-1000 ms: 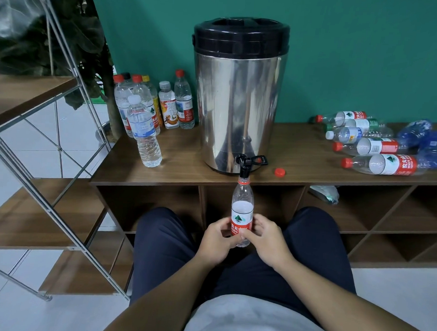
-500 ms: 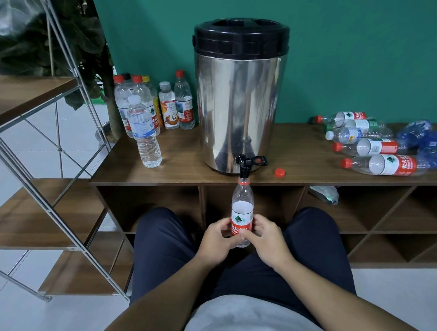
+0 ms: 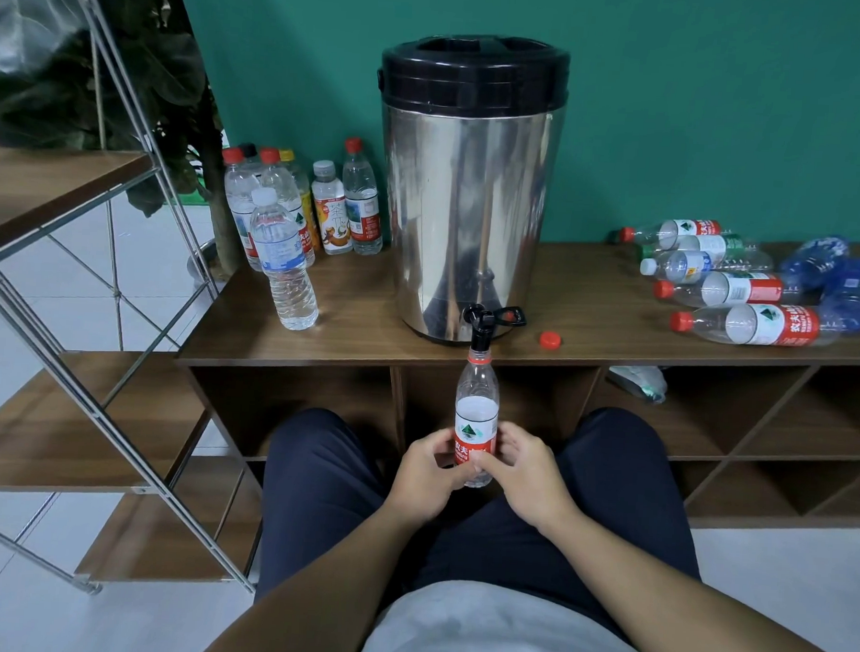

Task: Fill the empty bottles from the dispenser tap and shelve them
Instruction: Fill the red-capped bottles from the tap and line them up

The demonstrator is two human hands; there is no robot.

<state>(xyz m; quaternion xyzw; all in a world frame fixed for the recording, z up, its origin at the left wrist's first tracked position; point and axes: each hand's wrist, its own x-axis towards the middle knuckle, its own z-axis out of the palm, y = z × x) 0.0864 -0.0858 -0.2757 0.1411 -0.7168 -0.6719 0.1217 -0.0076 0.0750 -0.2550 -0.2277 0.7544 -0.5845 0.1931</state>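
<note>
Dispenser [image 3: 467,203]: mirror-silver steel body, black lid, black tap [image 3: 483,323]. Wall [image 3: 679,89] deep teal. Bench [image 3: 593,309] brown woodgrain. Held bottle [image 3: 476,418]: clear, red-and-white label, red neck ring. Loose cap [image 3: 550,339] red. Lying bottles [image 3: 747,322]: clear, red caps, red-white labels; two crushed ones [image 3: 839,282] blue. Trousers [image 3: 320,479] navy, shirt [image 3: 491,633] pale grey. Floor [image 3: 5,602] white tile.

A teal wall [image 3: 703,115] stands behind the wooden tabletop [image 3: 593,304]. Dark plant leaves [image 3: 147,66] hang at the left, above a white tiled floor [image 3: 29,619]. A crumpled bag [image 3: 637,381] lies in a cubby under the tabletop.
</note>
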